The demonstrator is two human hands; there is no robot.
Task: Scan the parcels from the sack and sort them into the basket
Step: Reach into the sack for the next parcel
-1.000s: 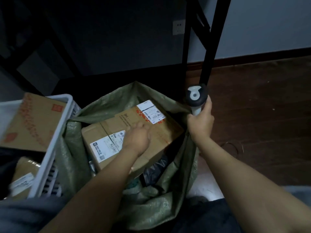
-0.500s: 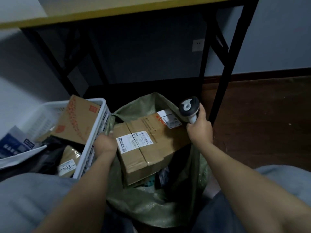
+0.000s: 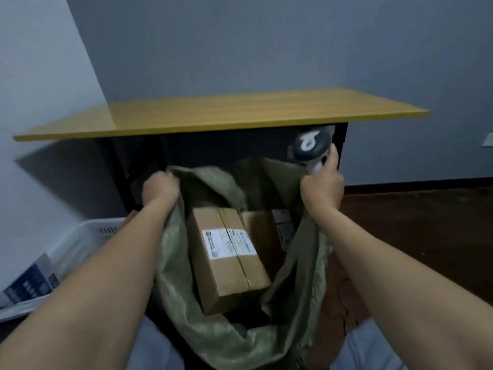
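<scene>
A: Where are the hands?

B: The left hand (image 3: 160, 189) is clenched on the left rim of the sack (image 3: 226, 332), cloth bunched in its curled fingers; the right hand (image 3: 321, 186) is wrapped round the handle of the scanner (image 3: 310, 145), head up and far of the knuckles. The sack's right rim rises to that fist, but I cannot tell if it is pinched too.

A: And the parcel?

B: The labelled box (image 3: 229, 257) lies inside the sack's open mouth, between the two hands and nearer than both; its long axis runs near to far, the near end swung a little right; the label faces up. The left hand looks slightly the closer, and it carries no tool, so I judge it the one to lift while the right brings the scanner over.

A: Anything beside it?

B: A second box (image 3: 262, 231) touches its far right side; the sack's fold cuts off that one's label. The basket (image 3: 80, 236) sits at the left, mostly behind the left forearm, with a blue-and-white packet (image 3: 29, 287) in its near corner; a yellow table (image 3: 213, 113) stands beyond.

A: What can't you make out?

B: The sack's bottom is dark; the left hand is blurred; label print is unreadable.
</scene>
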